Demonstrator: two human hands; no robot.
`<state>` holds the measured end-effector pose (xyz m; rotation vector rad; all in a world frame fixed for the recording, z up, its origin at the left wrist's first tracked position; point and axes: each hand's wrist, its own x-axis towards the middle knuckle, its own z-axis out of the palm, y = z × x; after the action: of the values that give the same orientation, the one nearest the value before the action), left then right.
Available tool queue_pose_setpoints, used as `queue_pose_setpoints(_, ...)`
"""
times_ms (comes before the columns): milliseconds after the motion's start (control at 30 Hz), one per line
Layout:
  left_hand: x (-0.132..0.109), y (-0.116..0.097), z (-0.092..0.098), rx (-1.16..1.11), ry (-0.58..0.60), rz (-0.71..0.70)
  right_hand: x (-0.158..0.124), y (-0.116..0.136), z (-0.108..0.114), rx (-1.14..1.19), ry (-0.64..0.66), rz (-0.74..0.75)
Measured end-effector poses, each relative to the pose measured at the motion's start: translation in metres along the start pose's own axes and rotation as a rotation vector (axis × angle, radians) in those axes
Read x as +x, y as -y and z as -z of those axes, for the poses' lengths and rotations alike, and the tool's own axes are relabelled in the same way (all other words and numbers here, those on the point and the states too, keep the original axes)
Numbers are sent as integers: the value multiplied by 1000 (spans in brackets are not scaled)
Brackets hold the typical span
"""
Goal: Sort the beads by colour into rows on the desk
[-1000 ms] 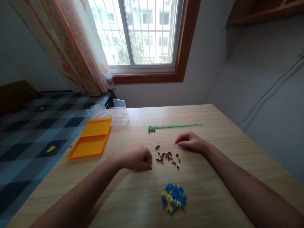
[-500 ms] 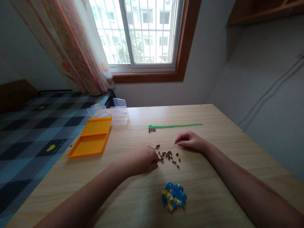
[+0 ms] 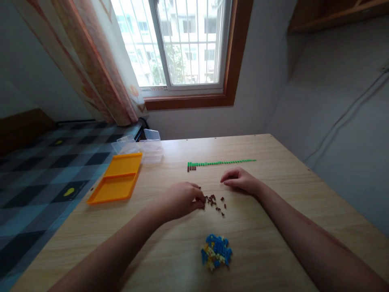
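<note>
My left hand (image 3: 184, 199) is at the left side of a loose scatter of tiny brown building bricks (image 3: 212, 198). Its thumb and fingers are closed together among the bricks, and whatever lies between the tips is hidden. To the right and a little farther back, my right hand (image 3: 241, 180) rests on the table, fingers curled and thumb close to the index finger; its fingertips are too small to show any held piece. Behind both hands runs a long row of small green bricks (image 3: 219, 163), with several dark brown bricks (image 3: 191, 168) lined up under its left end.
A pile of blue and yellow bricks (image 3: 216, 251) lies near the front of the wooden table (image 3: 261, 251). On the left are an open orange case (image 3: 117, 188) and clear plastic boxes (image 3: 152, 152) with raised lids. A checked bed (image 3: 39, 170) adjoins the table's left side.
The view has shifted slightly. My left hand has moved a little right over the brown bricks, covering more of them, and its fingers have turned. The right hand stays in nearly the same place.
</note>
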<state>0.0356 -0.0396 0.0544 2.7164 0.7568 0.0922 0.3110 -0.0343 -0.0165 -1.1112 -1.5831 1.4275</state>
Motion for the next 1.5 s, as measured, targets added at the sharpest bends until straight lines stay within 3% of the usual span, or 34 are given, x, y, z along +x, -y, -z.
queue_pose_setpoints(233,58,-15,3,33,-69,64,3,-9,9,464,-123,-31)
queue_pose_setpoints(400,83,-23,-9,90,-12,80,4,-9,13,561,-95,-18)
queue_pose_setpoints(600,95,-22,-22,120,68,89,5,-9,12,572,-81,-10)
queue_pose_setpoints(700,87,-21,-20,118,40,53,5,-9,12,562,-89,-8)
queue_pose_setpoints(867,48,0,-8,32,-246,94,5,-10,11,505,-89,-17)
queue_pose_setpoints(967,22,22,-5,-37,-333,134,7,-10,7,363,-106,-12)
queue_pose_setpoints(1067,3,39,-11,-110,-358,130,6,-7,-1,78,-125,42)
queue_pose_setpoints(1200,-8,44,-28,-201,-388,118,4,-2,-11,-258,-86,158)
queue_pose_setpoints(1500,-9,42,-40,-178,-273,48,-3,6,-23,-572,-20,317)
